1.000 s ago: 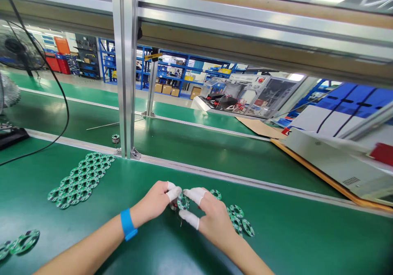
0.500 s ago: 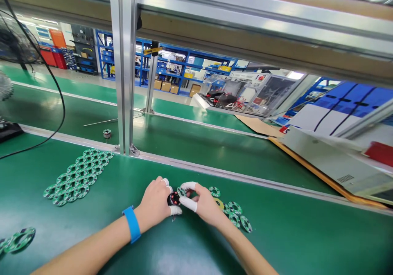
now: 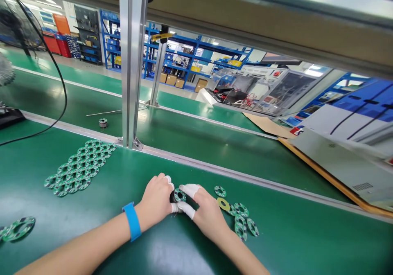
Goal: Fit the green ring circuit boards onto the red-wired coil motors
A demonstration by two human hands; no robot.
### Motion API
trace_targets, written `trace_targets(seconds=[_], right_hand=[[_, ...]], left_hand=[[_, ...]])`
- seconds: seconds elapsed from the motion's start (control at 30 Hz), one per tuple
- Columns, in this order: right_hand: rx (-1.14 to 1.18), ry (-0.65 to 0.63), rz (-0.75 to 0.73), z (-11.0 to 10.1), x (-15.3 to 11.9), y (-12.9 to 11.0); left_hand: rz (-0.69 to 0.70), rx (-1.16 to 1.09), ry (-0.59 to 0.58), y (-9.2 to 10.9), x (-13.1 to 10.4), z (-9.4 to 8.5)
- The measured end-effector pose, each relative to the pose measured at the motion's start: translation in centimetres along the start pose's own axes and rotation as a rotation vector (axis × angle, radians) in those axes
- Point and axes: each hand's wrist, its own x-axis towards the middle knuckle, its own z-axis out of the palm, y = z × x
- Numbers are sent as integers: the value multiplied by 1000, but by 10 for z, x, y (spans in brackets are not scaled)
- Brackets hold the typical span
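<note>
My left hand [image 3: 159, 194], with white finger cots and a blue wristband, is closed around a small dark motor stator [image 3: 172, 199], mostly hidden by the fingers and a board. A ring-shaped green circuit board [image 3: 179, 195] lies against the stator's face, turned towards me. Its rim is pinched between the thumb and a finger of my right hand [image 3: 201, 204], both in white cots. Thin wires seem to poke out below the stator. Right of my right hand lie several loose ring boards [image 3: 242, 210] and a yellow ring [image 3: 223, 204].
Rows of ring boards [image 3: 78, 169] lie on the green bench at left, with more at the lower left edge. Behind them stand a metal post [image 3: 130, 70] and a small wound part [image 3: 102, 123]. A black cable [image 3: 65, 91] hangs at left; a grey panel [image 3: 334, 160] lies at right.
My right hand has brought the ring board from beside the stator onto its face, covering the windings seen before. The view has shifted slightly.
</note>
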Motion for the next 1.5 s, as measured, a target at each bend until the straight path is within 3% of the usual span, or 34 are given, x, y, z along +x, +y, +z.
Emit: trace_targets(seconds=[0.4, 0.7, 1.27, 1.5], right_hand=[[-133, -117, 79, -3, 3, -6], [184, -185, 87, -10, 17, -8], [208, -235, 187, -17, 25, -9], [399, -169, 240, -9, 16, -3]], left_hand=[[17, 20, 8, -1, 0, 3], [22, -2, 25, -3, 0, 3], [3, -49, -28, -2, 2, 3], [1, -42, -2, 0, 1, 5]])
